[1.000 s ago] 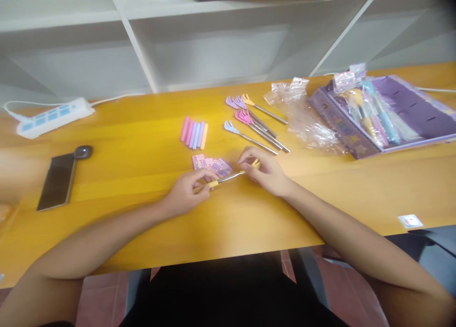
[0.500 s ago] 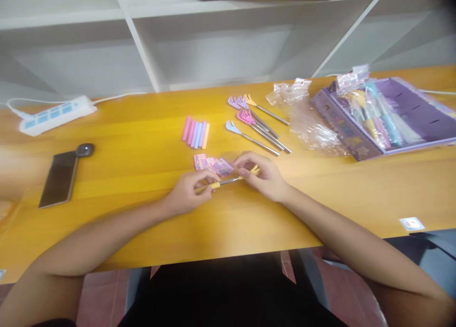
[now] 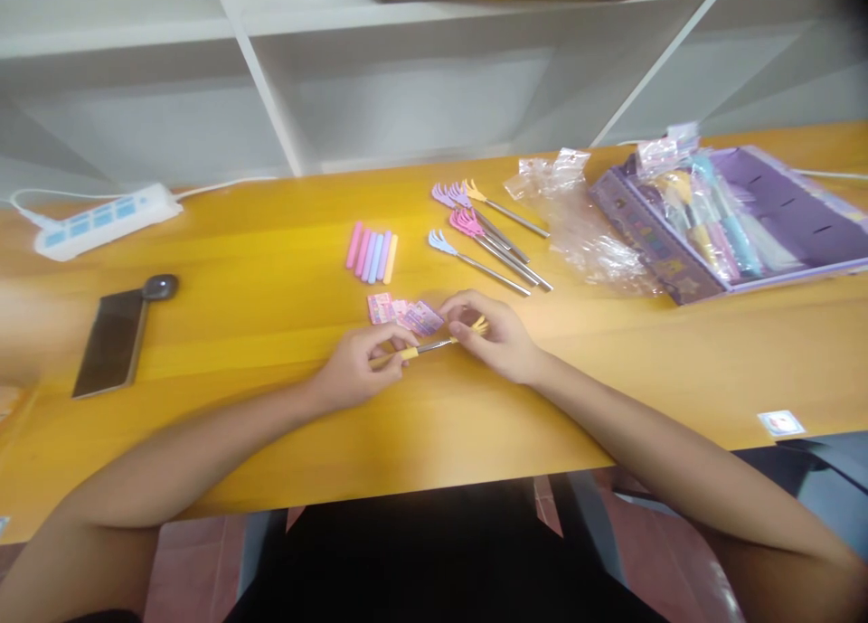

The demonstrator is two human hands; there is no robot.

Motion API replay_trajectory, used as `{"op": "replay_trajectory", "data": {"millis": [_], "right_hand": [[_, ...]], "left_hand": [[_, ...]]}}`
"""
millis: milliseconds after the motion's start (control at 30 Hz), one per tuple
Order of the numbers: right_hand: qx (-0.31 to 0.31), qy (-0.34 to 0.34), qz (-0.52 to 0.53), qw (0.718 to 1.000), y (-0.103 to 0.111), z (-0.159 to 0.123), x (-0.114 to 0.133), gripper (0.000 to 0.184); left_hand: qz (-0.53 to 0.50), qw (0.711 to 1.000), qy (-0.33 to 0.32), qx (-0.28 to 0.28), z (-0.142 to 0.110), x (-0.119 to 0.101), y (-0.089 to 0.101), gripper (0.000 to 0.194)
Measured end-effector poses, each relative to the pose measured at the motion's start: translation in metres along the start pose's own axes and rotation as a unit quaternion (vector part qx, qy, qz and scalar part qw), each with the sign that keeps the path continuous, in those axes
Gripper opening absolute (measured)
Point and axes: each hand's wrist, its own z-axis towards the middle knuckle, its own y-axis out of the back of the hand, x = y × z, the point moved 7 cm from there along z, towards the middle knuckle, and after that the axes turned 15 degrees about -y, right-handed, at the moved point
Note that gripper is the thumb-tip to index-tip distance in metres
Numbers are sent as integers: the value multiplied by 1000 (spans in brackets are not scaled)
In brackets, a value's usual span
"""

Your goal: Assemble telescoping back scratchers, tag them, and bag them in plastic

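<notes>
Between my hands is a yellow back scratcher [image 3: 434,344] with a metal rod. My left hand [image 3: 363,363] is closed round its yellow handle. Thumb and fingers of my right hand [image 3: 498,338] pinch the other end, close to the yellow claw head, which shows partly past the fingers. Just beyond my hands lie several small printed cards [image 3: 407,315]. Behind them several pastel handle tubes [image 3: 372,254] rest side by side. To their right are several back scratcher heads on bare metal rods [image 3: 485,234], in purple, yellow, pink and blue.
A purple box [image 3: 684,284] holding bagged back scratchers stands at the right, with crumpled clear plastic bags [image 3: 589,234] beside it. At the left are a power strip [image 3: 108,221], a phone [image 3: 112,344] and a dark mouse-like object [image 3: 161,287]. White shelving rises behind the table.
The right hand has shifted slightly left, towards the left hand, and the visible stretch of metal rod is shorter. The other things lie as before; the view moved a little.
</notes>
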Motion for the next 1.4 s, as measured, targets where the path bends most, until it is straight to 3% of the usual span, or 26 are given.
{"op": "replay_trajectory", "data": {"millis": [1167,1400], "right_hand": [[6,4,3,1000,-9,-1,0,28],[-9,-45,23,999,-1,5,-9,37]], "left_hand": [[5,1000,-4,7,0,1,-2,24],[-1,1000,3,17,3,7,-5,27]]}}
